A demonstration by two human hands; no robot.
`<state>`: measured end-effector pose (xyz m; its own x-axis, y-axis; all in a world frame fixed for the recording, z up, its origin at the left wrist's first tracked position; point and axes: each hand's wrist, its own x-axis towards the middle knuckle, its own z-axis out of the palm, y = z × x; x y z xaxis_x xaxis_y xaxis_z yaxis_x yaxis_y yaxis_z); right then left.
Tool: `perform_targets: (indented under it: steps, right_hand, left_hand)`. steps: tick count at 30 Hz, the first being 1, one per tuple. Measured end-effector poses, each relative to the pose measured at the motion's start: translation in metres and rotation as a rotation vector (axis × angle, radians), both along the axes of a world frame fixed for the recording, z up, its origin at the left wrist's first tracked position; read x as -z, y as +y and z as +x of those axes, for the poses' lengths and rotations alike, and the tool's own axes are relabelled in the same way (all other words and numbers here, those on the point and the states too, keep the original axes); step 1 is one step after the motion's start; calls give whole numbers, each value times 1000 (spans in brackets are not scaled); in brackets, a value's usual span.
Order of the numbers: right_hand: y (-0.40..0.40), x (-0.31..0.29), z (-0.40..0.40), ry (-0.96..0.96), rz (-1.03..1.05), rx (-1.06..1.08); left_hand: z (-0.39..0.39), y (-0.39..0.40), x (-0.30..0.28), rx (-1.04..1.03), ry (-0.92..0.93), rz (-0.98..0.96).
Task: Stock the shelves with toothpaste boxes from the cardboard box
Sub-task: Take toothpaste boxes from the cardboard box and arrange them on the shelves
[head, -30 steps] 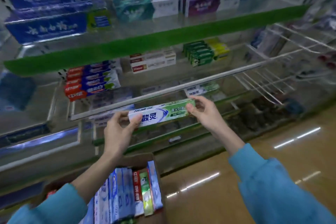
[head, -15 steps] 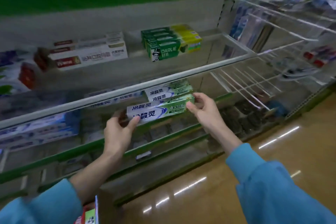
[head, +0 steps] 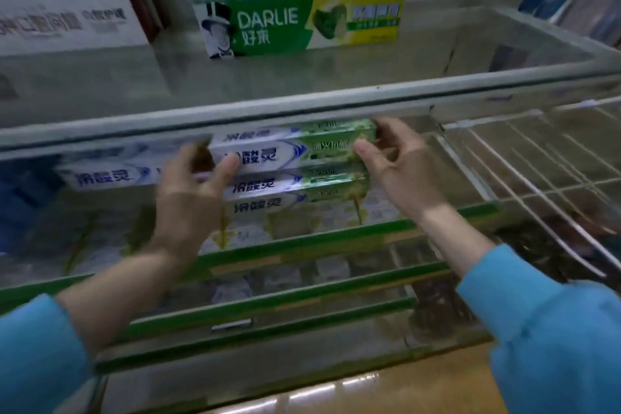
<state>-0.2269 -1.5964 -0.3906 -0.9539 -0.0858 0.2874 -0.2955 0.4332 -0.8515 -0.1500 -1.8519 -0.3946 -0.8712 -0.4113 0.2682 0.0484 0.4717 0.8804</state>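
Note:
A white-and-green toothpaste box (head: 285, 153) lies lengthwise just under the clear front rail of the upper shelf (head: 302, 107). My left hand (head: 191, 198) grips its left end, thumb across the white face. My right hand (head: 403, 168) pinches its green right end. The box sits on top of a stack of matching boxes (head: 289, 191) on the lower shelf (head: 336, 239). The cardboard box is out of view.
Green Darlie boxes (head: 302, 23) and a white box (head: 64, 20) stand on the shelf above. More blue-white boxes (head: 100, 175) lie to the left of the stack. Wire dividers (head: 537, 171) fill the right side. A wooden floor (head: 369, 393) shows below.
The view has closed in on the shelves and the cardboard box has dropped out of sight. Both hands have carried the toothpaste box forward onto the stack of matching boxes.

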Motion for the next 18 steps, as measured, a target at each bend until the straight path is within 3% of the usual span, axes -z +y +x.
perform_targets:
  steps: [9,18]
  right_hand:
    - [-15,-5,-52,123,-11,-33]
    - [-21,-3,-67,85,-86,-92]
  left_hand:
    - [-64,-8,-6,-204,130,45]
    - [-77,-3,-4,-228,146,50]
